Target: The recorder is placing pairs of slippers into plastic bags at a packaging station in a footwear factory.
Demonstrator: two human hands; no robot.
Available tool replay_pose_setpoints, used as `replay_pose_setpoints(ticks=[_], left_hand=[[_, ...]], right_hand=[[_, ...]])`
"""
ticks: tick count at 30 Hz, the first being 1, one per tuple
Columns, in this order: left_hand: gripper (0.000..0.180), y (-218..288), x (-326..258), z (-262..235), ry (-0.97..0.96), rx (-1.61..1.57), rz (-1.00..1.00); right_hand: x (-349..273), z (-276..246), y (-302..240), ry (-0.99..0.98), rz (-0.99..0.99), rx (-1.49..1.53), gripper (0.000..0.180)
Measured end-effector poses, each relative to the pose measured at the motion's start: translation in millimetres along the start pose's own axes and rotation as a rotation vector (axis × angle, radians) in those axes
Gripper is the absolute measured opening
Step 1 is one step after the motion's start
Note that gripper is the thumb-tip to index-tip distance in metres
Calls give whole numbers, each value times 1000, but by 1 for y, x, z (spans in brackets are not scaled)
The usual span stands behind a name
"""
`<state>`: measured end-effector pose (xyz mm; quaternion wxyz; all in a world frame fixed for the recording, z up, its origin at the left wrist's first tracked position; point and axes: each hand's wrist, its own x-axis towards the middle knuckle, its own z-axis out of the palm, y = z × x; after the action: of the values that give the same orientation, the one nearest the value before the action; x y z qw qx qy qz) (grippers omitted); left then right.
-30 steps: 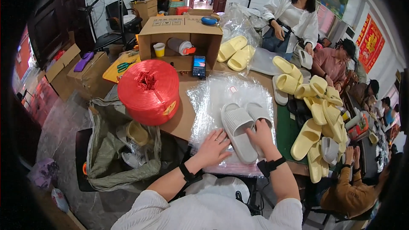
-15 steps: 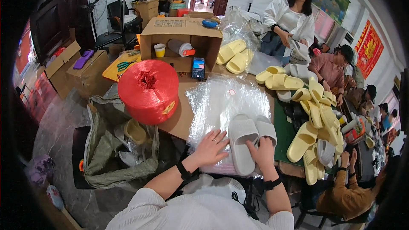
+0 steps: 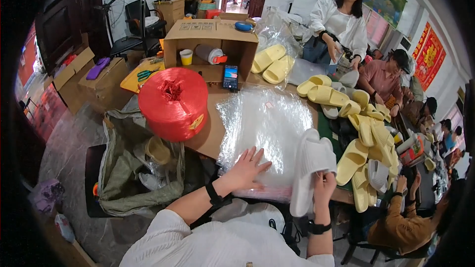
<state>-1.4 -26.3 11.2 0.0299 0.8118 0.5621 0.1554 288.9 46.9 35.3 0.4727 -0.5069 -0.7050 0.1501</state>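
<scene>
My right hand grips a pair of pale grey slide slippers, tilted up over the right edge of a stack of clear plastic bags. Its fingers are closed on the rear slipper, which the front one partly hides. Flat on the lower left part of the bags rests my left hand, fingers spread and holding nothing. Right of the slippers, yellow slippers lie heaped on a green surface, with a grey slipper at the heap's near side.
A big red roll of plastic twine stands left of the bags, before an open cardboard box holding cups. A phone leans there. Below left is an open woven sack. Co-workers sit and stand along the right.
My right hand has lifted the grey slippers off the bags and moved them right, tilting them upright. My left hand stays on the bags. The standing co-worker's hands have lowered.
</scene>
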Motion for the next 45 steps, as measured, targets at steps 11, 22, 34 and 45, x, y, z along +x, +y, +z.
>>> replay_pose_setpoints(ticks=[11,22,34,45], left_hand=[[72,21,-3,11,77,-131,132],[40,21,19,0,94,-319,40],[31,17,46,-15,138,-777,-449],[29,-11,43,7,60,-1057,-432]], right_hand=[[-65,-61,-7,93,145,363,13],[-66,-53,-36,38,206,367,13],[-53,-61,-64,-518,164,475,33],[-49,-71,-45,-294,68,-10,16]])
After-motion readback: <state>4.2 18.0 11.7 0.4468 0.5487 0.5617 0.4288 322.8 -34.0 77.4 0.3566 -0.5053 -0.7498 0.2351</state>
